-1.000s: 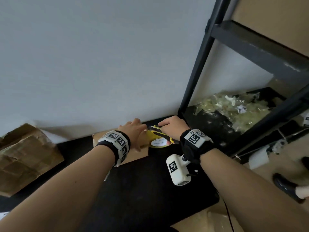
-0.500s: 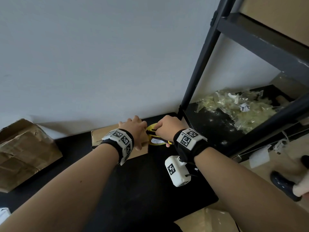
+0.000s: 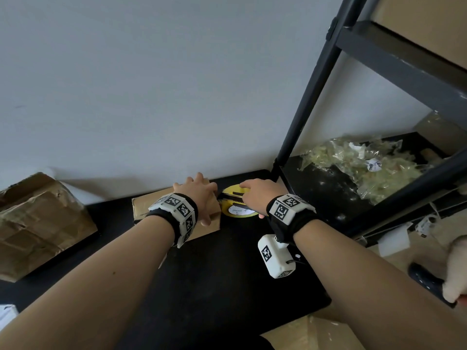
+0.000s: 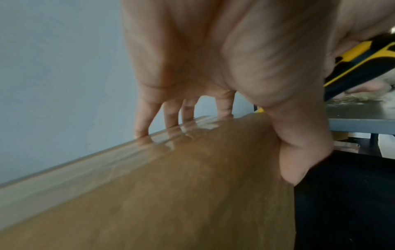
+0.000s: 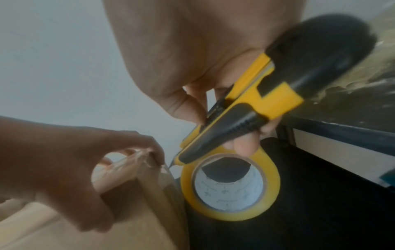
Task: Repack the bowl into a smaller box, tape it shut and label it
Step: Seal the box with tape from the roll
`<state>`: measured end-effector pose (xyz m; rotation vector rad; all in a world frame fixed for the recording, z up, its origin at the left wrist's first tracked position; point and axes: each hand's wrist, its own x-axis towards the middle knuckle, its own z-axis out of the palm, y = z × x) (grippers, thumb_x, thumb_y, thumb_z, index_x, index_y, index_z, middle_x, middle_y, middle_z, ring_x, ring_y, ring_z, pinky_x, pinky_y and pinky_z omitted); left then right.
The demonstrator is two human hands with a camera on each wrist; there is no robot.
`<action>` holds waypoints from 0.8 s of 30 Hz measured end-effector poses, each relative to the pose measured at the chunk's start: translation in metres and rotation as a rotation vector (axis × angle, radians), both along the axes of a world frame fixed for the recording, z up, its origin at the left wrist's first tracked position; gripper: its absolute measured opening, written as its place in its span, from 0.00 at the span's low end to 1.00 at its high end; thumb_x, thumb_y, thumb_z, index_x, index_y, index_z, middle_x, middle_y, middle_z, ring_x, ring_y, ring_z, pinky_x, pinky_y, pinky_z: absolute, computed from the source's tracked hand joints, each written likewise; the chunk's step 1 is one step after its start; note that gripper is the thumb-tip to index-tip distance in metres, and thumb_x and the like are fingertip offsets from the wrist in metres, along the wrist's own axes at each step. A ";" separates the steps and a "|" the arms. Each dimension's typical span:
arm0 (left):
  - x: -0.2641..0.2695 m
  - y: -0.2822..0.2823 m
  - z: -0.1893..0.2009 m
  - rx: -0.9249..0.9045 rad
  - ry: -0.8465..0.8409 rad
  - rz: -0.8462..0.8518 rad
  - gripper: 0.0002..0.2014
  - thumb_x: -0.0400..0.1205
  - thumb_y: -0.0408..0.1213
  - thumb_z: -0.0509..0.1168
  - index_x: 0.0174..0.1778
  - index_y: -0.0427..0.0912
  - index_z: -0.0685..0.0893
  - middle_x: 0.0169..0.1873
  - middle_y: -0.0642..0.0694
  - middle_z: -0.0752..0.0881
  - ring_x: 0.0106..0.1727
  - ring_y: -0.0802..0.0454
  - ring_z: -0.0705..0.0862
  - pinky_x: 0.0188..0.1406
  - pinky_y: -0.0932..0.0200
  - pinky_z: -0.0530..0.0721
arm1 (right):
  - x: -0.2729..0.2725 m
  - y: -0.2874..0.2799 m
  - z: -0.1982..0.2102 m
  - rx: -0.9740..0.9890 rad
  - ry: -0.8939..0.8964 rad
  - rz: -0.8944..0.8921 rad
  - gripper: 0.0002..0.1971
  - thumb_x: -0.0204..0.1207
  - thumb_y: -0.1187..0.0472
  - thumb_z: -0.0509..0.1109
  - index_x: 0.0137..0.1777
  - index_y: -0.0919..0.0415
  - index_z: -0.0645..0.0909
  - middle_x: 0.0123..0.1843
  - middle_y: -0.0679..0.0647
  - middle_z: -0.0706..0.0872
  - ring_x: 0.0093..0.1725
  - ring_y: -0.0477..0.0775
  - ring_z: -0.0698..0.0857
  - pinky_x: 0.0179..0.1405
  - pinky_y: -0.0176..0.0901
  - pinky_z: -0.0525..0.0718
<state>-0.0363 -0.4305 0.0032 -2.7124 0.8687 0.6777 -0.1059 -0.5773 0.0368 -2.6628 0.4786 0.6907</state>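
Cardboard forms the small box lying on the black table against the wall. The left hand presses flat on its top, fingers straight. The right hand grasps a yellow utility knife, its long axis pointing left, blade tip at the box's right edge, directly above the tape roll; the cut likely runs along that edge.
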 end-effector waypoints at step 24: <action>0.019 -0.042 -0.012 -0.232 0.006 -0.013 0.18 0.77 0.49 0.66 0.60 0.46 0.79 0.57 0.50 0.84 0.64 0.50 0.79 0.80 0.42 0.48 | 0.025 -0.040 -0.031 0.420 -0.186 -0.442 0.21 0.77 0.44 0.62 0.30 0.59 0.78 0.26 0.55 0.79 0.27 0.57 0.80 0.40 0.51 0.81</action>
